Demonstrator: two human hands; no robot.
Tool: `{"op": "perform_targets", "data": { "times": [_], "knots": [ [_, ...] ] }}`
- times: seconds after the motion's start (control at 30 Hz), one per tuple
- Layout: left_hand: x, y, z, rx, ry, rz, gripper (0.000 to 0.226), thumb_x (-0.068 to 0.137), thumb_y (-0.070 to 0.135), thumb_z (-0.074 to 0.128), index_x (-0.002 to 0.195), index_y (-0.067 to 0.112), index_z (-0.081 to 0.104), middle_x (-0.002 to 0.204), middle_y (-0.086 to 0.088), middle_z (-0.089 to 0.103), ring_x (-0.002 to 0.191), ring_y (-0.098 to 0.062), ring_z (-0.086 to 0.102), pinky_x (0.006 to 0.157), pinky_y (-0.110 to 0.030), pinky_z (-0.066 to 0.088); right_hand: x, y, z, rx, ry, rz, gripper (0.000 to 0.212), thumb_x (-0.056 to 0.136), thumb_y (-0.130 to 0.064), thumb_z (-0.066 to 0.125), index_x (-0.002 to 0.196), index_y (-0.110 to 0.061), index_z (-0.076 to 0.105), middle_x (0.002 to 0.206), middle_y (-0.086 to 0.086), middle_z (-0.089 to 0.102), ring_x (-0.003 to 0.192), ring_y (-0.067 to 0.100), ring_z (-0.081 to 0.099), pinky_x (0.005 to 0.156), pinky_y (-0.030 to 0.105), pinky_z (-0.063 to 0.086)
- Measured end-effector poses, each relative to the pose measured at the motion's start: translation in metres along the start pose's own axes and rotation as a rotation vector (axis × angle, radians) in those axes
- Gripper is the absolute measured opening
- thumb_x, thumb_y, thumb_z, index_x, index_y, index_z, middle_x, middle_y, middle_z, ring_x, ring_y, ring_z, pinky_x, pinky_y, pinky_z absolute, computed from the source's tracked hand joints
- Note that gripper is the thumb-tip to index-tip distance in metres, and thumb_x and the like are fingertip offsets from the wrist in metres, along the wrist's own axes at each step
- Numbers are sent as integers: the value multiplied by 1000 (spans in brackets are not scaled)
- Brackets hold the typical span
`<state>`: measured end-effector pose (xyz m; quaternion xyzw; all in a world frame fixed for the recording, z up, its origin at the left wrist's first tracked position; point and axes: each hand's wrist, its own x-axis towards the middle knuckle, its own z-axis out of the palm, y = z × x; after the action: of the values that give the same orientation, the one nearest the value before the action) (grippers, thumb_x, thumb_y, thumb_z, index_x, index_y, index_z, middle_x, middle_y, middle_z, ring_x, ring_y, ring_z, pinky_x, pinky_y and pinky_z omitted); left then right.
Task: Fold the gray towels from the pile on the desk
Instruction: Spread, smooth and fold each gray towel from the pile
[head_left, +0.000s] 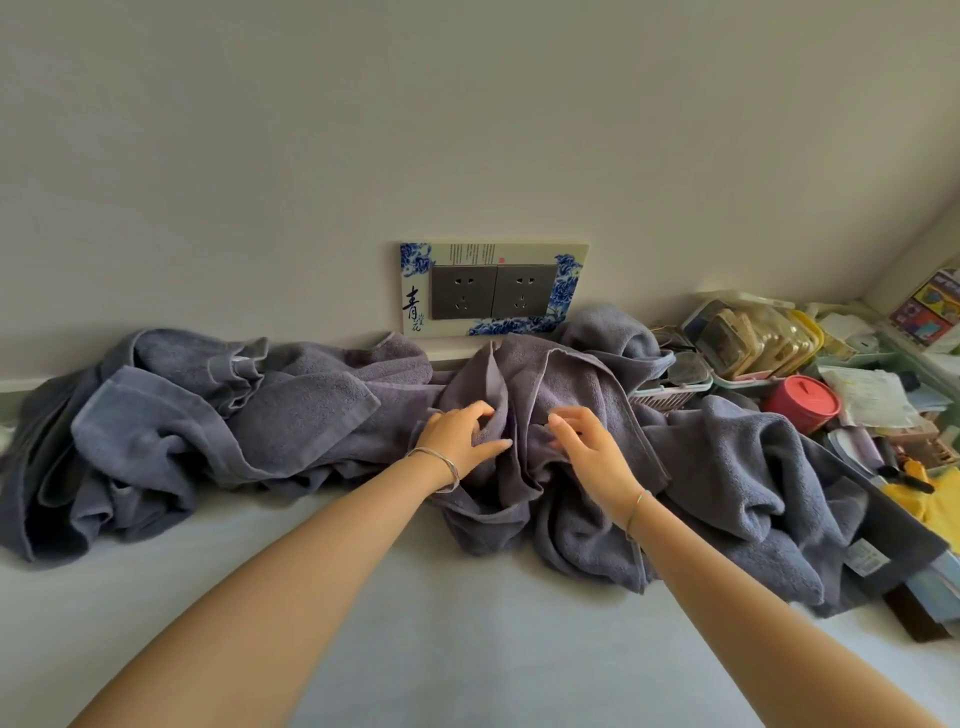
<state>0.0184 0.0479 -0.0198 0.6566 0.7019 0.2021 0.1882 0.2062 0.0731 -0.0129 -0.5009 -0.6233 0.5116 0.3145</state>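
Both arms reach forward over the table (415, 613) to the gray towels (291, 410) piled along the wall (467, 130); the left hand (460, 436) curls its grip round a fold; the right hand (589, 449) rests bent fingers there, thumb hidden; I cannot tell its grip.

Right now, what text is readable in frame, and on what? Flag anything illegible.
"青": large black brush character on the left side of the socket surround.
Smaller characters just below it: too small to read.
Fine columns of print along the surround's top edge: too small to read.
White label near the right edge: blurred.
Colourful printed sheet in the far right corner: blurred.
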Motion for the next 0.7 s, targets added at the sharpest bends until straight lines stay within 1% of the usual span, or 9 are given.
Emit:
{"op": "perform_targets", "data": {
  "times": [0.1, 0.2, 0.23, 0.3, 0.4, 0.47, 0.53, 0.63, 0.7],
  "knots": [
    [-10, -3, -16, -301, -57, -12, 17, 88, 39, 60, 87, 22, 62, 71, 7, 60, 76, -11, 57, 76, -27, 37, 1, -24, 2, -145, -108, -127, 40, 90, -28, 61, 128, -26, 48, 118, -5, 54, 107, 11, 55, 93, 24, 46],
    [-27, -5, -45, -526, -116, -2, 20, 92, 31, 57, 76, 20, 56, 65, 8, 48, 60, 0, 42, 64, -19, 35, 7, -51, 8, -154, -227, -126, 48, 90, -39, 58, 135, -28, 45, 127, -4, 52, 114, 7, 51, 100, 26, 40],
    [-34, -6, -53, -554, -155, -15, 21, 93, 31, 55, 75, 20, 56, 67, 8, 48, 62, 0, 42, 64, -18, 35, 10, -59, 12, -80, -245, -83, 47, 92, -43, 53, 135, -27, 45, 129, -3, 53, 115, 7, 52, 102, 27, 39],
    [-51, -9, -64, -667, -234, -109, 16, 91, 31, 57, 87, 16, 62, 83, 5, 62, 77, -5, 56, 77, -20, 44, 17, -71, 21, 141, -279, 73, 54, 94, -50, 41, 141, -23, 39, 138, -1, 46, 122, 16, 51, 106, 35, 39],
    [-75, -23, -67, -904, -257, -326, 29, 83, 19, 69, 108, 5, 60, 107, -10, 67, 100, -21, 63, 94, -33, 49, 16, -67, 37, 343, -381, 288, 60, 95, -55, 32, 143, -19, 35, 139, 2, 42, 123, 25, 50, 99, 38, 44],
    [-89, -39, -64, -919, -265, -423, 53, 72, 19, 79, 115, 5, 52, 112, -11, 65, 105, -21, 62, 97, -36, 48, 7, -57, 51, 268, -434, 301, 57, 96, -55, 28, 139, -19, 41, 139, 1, 44, 122, 22, 50, 100, 36, 43],
    [-105, -50, -60, -761, -296, -474, 69, 62, 30, 85, 118, 11, 49, 112, -2, 63, 104, -15, 60, 94, -29, 48, -3, -49, 64, 242, -373, 242, 51, 98, -49, 30, 137, -18, 43, 141, 2, 44, 117, 16, 51, 98, 30, 43],
    [-118, -56, -50, -739, -211, -521, 38, 77, 27, 76, 108, 11, 62, 96, 2, 66, 87, -8, 62, 72, -14, 49, -10, -41, 70, 264, -281, 282, 40, 97, -45, 42, 131, -26, 41, 140, 0, 41, 124, 19, 44, 103, 34, 39],
    [-121, -57, -43, -723, -80, -551, 34, 81, 28, 72, 101, 1, 67, 90, -4, 66, 84, -16, 62, 75, -21, 48, -16, -35, 73, 252, -374, 396, 40, 93, -47, 49, 127, -28, 40, 137, 1, 39, 132, 25, 38, 105, 40, 39]
  ]
}}
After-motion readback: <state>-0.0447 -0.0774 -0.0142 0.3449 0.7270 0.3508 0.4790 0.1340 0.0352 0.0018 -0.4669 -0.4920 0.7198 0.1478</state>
